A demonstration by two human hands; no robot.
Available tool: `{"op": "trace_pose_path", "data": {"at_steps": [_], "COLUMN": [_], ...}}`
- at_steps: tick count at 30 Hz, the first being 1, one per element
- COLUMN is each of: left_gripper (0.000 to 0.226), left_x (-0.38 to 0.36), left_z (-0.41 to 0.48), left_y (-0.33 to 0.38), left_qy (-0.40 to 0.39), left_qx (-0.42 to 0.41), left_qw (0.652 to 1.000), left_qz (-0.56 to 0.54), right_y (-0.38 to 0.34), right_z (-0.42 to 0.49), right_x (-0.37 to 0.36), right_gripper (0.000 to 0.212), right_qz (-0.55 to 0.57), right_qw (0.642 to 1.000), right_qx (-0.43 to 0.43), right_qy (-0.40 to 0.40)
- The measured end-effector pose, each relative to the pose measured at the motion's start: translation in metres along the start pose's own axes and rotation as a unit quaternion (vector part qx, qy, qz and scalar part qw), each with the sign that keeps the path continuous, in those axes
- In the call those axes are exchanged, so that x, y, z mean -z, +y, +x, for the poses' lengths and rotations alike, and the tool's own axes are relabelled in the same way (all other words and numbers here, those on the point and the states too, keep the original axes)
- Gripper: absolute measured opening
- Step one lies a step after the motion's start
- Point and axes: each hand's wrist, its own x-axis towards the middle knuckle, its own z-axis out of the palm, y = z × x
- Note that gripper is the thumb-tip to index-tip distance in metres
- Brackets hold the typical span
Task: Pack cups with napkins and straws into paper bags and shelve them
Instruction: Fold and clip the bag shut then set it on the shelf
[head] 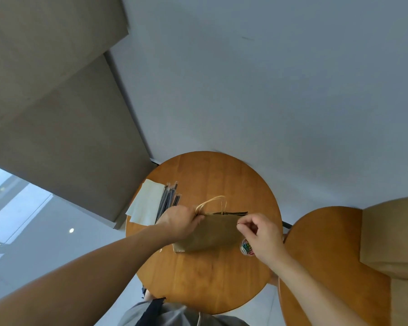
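Note:
A brown paper bag stands on the round wooden table, its twine handles sticking up at the top. My left hand grips the bag's top left corner by the handles. My right hand is at the bag's right side, with thumb and forefinger pinching something small that looks like a paper clip near the top edge. White napkins and a bundle of dark wrapped straws lie at the table's left. No cup is visible.
A small clear container of coloured paper clips sits under my right hand. A second wooden table stands to the right, with a tan cushioned seat beyond it. A grey wall is behind.

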Motion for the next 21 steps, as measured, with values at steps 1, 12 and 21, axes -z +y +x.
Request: {"op": "trace_pose_path", "data": {"at_steps": [1, 12, 21], "left_gripper": [0.028, 0.033, 0.034], "left_x": [0.001, -0.004, -0.003], "left_z": [0.000, -0.007, -0.008], "left_y": [0.002, 0.007, 0.004], "left_qy": [0.001, 0.026, 0.031], "left_qx": [-0.002, -0.016, -0.015], "left_qw": [1.000, 0.999, 0.998], "left_qz": [0.000, -0.030, -0.051], "right_y": [-0.011, -0.062, -0.078], "right_z": [0.001, 0.036, 0.050], "right_x": [0.003, -0.015, -0.017], "right_gripper": [0.008, 0.023, 0.010], "right_qz": [-0.005, -0.186, -0.172], "right_qw": [1.000, 0.965, 0.976], "right_qx": [0.026, 0.163, 0.116], "right_qy": [0.000, -0.083, -0.065]}}
